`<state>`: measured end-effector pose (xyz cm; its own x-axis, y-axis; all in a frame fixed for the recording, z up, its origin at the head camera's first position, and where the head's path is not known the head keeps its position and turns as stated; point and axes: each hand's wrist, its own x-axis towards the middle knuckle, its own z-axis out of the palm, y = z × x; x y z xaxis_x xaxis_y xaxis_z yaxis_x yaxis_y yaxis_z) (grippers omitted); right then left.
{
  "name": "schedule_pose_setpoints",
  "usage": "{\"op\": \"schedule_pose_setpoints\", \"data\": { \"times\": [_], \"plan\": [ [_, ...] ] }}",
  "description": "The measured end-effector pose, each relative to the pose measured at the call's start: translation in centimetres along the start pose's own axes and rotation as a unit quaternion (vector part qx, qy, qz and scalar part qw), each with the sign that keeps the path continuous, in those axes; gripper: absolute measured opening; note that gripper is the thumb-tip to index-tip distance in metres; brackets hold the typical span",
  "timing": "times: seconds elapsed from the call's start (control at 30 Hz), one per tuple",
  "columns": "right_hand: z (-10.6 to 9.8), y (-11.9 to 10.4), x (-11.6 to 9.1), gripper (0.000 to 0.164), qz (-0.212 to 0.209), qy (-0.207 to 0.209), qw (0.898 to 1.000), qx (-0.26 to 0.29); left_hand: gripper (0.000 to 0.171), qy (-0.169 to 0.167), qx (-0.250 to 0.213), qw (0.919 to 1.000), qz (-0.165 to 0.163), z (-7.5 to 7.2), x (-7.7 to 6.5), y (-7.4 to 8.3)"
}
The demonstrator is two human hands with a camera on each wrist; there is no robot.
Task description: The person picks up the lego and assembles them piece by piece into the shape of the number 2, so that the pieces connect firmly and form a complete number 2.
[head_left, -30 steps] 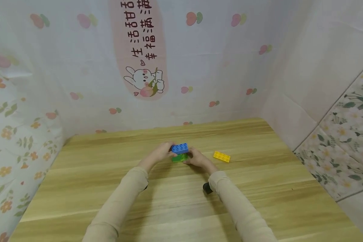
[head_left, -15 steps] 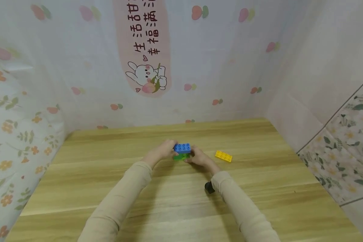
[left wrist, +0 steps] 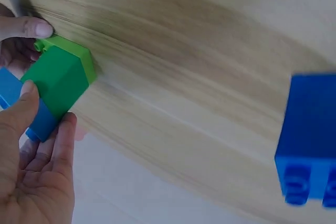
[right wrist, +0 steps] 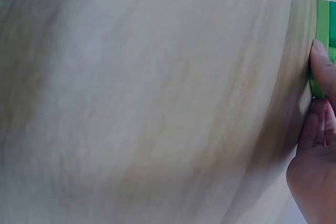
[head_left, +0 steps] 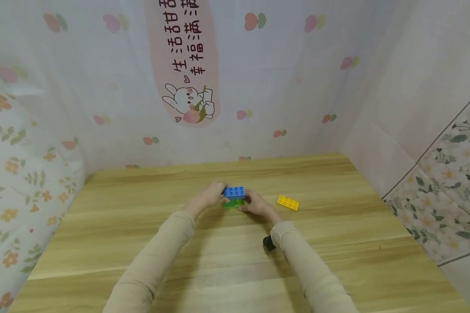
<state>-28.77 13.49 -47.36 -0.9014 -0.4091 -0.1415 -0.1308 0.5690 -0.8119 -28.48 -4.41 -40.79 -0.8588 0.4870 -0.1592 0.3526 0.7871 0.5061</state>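
A blue brick (head_left: 233, 192) with studs on top sits at the top of a small stack. Below it, the left wrist view shows a dark green brick (left wrist: 60, 80), seated on a thinner light green brick (left wrist: 79, 51). My left hand (head_left: 209, 196) pinches the stack from the left, thumb where blue meets dark green and fingers on the opposite side. From the right, my right hand (head_left: 257, 205) pinches the light green brick, its thumb (right wrist: 321, 64) on that brick in the right wrist view. Whether the stack touches the table cannot be told.
A flat yellow brick (head_left: 288, 202) lies on the wooden table (head_left: 231, 269) right of my right hand. Another blue brick (left wrist: 310, 121) shows near the left wrist camera. A black object (head_left: 269, 243) is by the right cuff. Patterned sheets hang behind and at both sides.
The blue brick has turned slightly and lies straighter than a second ago. Both hands keep their grip in nearly the same place; the head view has shifted a little.
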Motion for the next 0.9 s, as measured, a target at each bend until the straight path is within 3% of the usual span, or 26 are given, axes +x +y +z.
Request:
{"op": "schedule_pose_setpoints", "data": {
  "times": [0.23, 0.4, 0.63, 0.9],
  "plan": [
    [0.3, 0.0, -0.5, 0.044, 0.007, 0.003, 1.0, 0.009, 0.041, -0.003, -0.047, 0.9981, -0.04, 0.6, -0.5, -0.2],
    [0.0, 0.1, -0.7, 0.043, 0.006, 0.011, 1.0, 0.006, 0.05, 0.029, -0.106, 0.9923, -0.056, 0.2, -2.0, -0.7],
    [0.5, 0.4, -0.5, 0.043, 0.001, 0.008, 1.0, 0.014, 0.052, 0.091, -0.125, 0.9863, -0.057, -1.1, -6.4, -3.7],
    [0.4, 0.2, -0.3, 0.045, 0.001, 0.004, 1.0, 0.013, 0.054, 0.105, -0.13, 0.9824, -0.083, -1.3, -9.9, -7.1]
  ]
}}
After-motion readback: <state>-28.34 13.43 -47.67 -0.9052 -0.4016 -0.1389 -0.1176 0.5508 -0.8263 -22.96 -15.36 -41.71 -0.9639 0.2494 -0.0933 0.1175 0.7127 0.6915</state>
